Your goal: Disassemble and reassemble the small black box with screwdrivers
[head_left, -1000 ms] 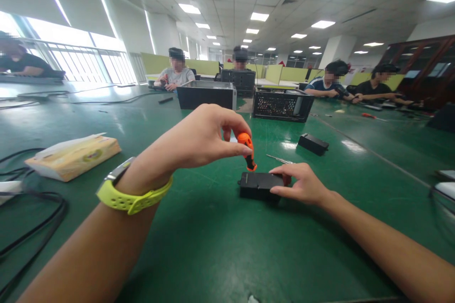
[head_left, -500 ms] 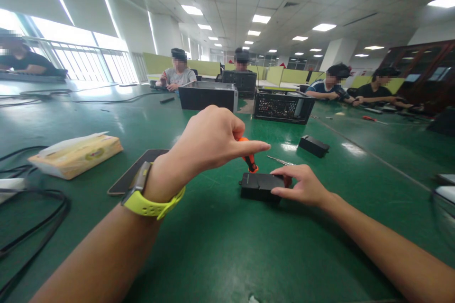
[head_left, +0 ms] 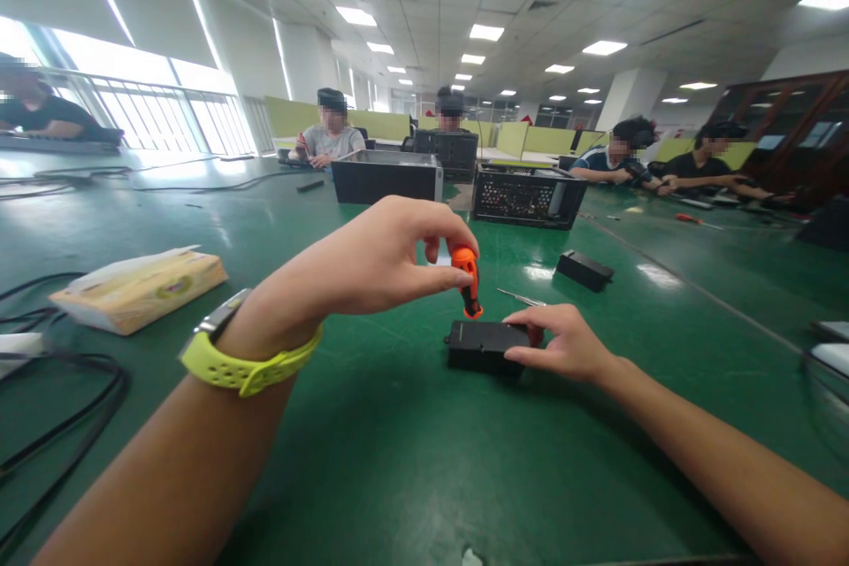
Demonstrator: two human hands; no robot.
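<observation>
My left hand (head_left: 378, 261), with a yellow-green watch band on the wrist, pinches the top of a small orange-and-black screwdriver (head_left: 468, 279) between thumb and fingertips. The screwdriver stands upright with its tip on a flat black box (head_left: 481, 345) lying on the green table (head_left: 398, 451). My right hand (head_left: 563, 345) rests on the right end of the black box, fingers curled over its edge, and holds it in place.
A tissue box (head_left: 136, 287) lies at the left, black cables (head_left: 59, 407) by the left edge. Another black box (head_left: 584, 270) and a thin metal tool (head_left: 521, 296) lie beyond. Two open computer cases (head_left: 388, 177) stand further back. Several people sit around the table.
My left hand has twisted on the screwdriver: the forefinger stretched out half a second ago and is now pinched back on the handle. The phone-like slab seen then is hidden behind my wrist.
</observation>
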